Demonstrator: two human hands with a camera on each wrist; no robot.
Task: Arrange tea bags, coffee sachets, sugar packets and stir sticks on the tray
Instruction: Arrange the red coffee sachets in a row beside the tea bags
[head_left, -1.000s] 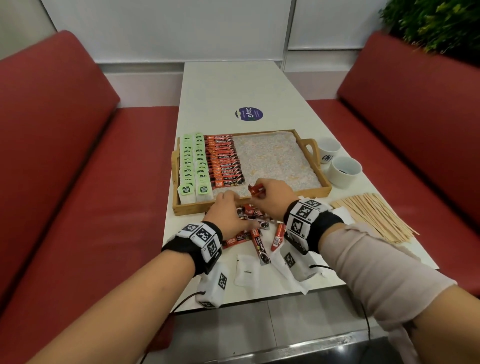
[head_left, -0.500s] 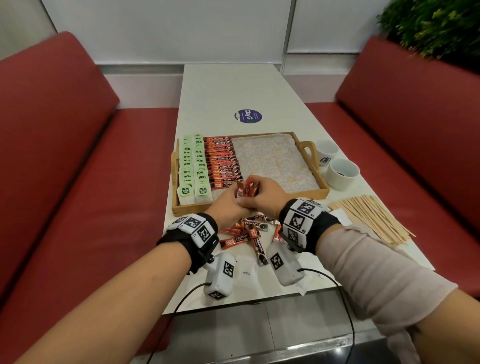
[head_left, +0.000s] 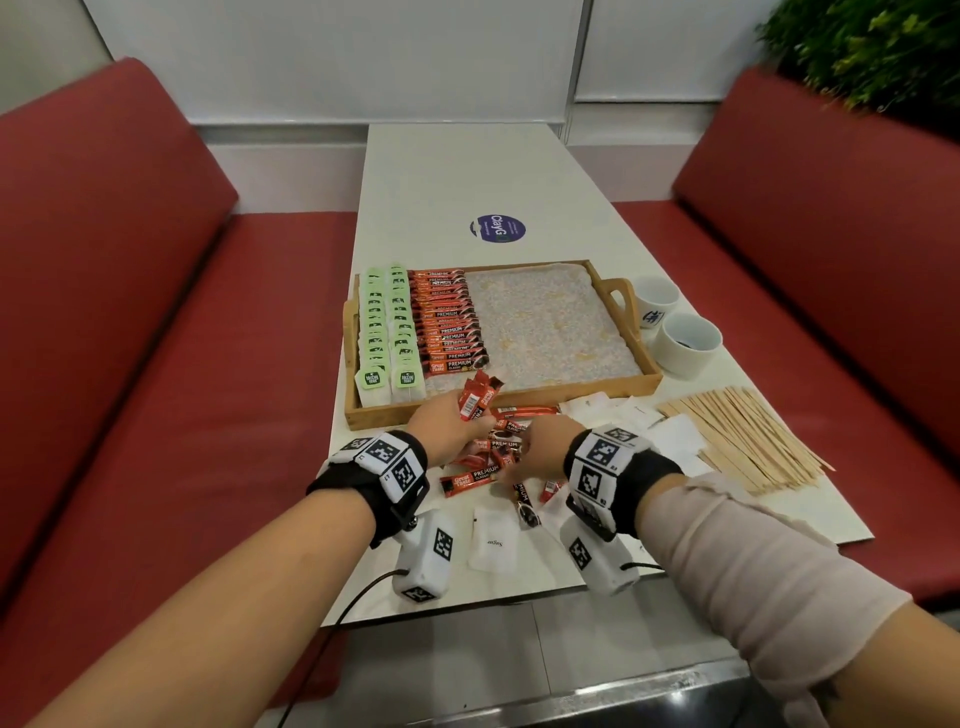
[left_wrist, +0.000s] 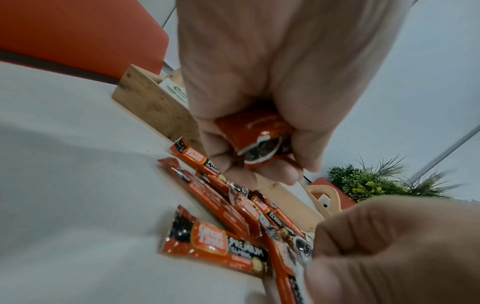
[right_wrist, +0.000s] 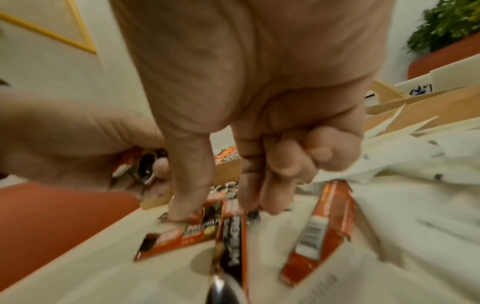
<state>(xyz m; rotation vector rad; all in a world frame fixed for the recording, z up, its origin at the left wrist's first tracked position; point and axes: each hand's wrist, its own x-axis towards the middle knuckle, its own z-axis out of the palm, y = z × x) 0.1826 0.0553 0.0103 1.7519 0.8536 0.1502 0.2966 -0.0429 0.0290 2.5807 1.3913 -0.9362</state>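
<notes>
My left hand (head_left: 448, 425) is just off the near rail of the tray (head_left: 498, 405), fingers curled tight round a bunch of sachets (head_left: 477, 399); their ends stick up over the tray's near edge. The left wrist view shows the same grip, the bunch (left_wrist: 255, 139) wrapped by fingers and thumb.

My right hand (head_left: 543, 441) is down on the loose pile (head_left: 493, 452) of red coffee sachets on the table (head_left: 457, 176), just near of the tray. In the right wrist view the thumb (right_wrist: 187, 181) and forefinger reach down, tips touching sachets in the pile, other fingers curled in. Cannot tell if a sachet is actually pinched yet.

In the tray: two columns of green tea bags (head_left: 387, 332) at the left, then one column of coffee sachets (head_left: 447, 322) touching them. The rest of the tray liner is bare.

White sugar packets (head_left: 623, 415) lie on the table right of the pile, one more (head_left: 493, 540) near the table's near edge between my wrists. Stir sticks (head_left: 743, 441) lie in a fan at the right. Two white cups (head_left: 675, 327) stand right of the tray handle.
</notes>
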